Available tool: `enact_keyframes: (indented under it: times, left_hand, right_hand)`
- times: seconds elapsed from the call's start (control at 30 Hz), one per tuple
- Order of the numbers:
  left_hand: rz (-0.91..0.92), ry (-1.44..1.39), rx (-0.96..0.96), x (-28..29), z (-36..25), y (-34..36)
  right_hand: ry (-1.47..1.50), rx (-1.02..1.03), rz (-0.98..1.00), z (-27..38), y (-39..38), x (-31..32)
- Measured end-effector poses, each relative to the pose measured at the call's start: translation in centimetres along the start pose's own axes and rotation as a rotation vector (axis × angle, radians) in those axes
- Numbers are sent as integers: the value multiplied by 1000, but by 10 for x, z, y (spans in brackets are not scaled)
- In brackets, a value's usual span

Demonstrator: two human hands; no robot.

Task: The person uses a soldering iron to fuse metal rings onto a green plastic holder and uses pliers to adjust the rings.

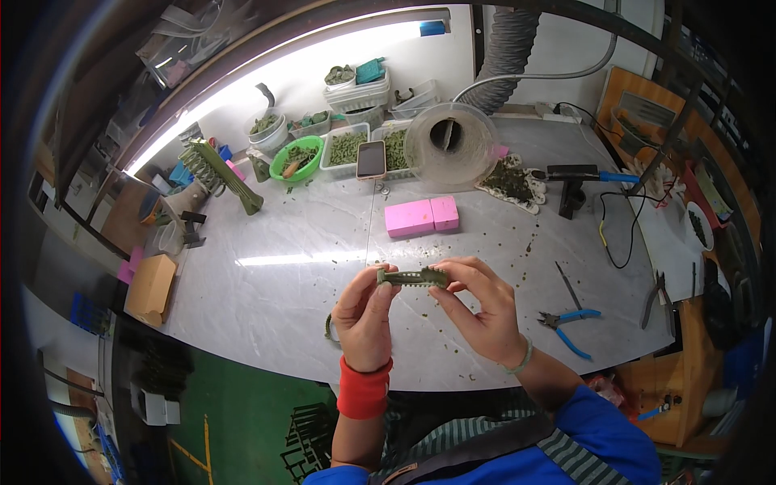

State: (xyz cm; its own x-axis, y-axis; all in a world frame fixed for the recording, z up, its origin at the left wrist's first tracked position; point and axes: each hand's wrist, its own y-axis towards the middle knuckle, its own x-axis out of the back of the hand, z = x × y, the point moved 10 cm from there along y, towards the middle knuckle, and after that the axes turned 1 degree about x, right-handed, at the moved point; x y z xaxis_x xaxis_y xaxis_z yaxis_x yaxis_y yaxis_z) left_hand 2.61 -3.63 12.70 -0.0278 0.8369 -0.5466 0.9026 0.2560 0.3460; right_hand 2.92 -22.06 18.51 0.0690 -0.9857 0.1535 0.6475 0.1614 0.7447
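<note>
Wears red wristband [364, 390] on left wrist, pale bracelet [524, 356] on right. Holds green part [414, 278] up in both hands, lengthwise left to right, about level, above near half of grey table [275, 311]. Closes left hand [364, 323] on left end, thumb on near side, fingers curled behind. Pinches right end with right hand [487, 311], thumb and fingertips close together, remaining fingers loosely bent. Just left of left hand, partly hidden: dark curved piece [328, 326]. Right of right hand: blue pliers [584, 314], handles spread; thin tool [568, 283] near their head. Farther right, by table edge: dark pliers [653, 301]. Beyond hands: pink blocks [410, 219], two, end to end, touching. Green crumbs scattered around. Farther back: phone [371, 159] propped upright in front of trays [339, 172] full of green bits. Left of trays: green bowl [311, 168], also loaded; then tall green cluster [234, 186], tilted. Right of trays: round tub [477, 149], then white glove [535, 194] under dark green bits. Behind tub, rising: grey hose [511, 56].
</note>
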Motion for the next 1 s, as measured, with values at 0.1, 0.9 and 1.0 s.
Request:
enact_keyframes:
  times: [0.1, 0.9, 1.0]
  left_hand:
    - [13, 42, -31, -2, -3, 0]
    - [113, 418, -192, -17, -16, -8]
    - [76, 437, -180, -12, -13, -8]
  right_hand:
    - [-12, -22, 11, -3, 0, 0]
    - [-86, -93, -21, -11, 0, 11]
    - [-65, -151, 35, -21, -7, 9]
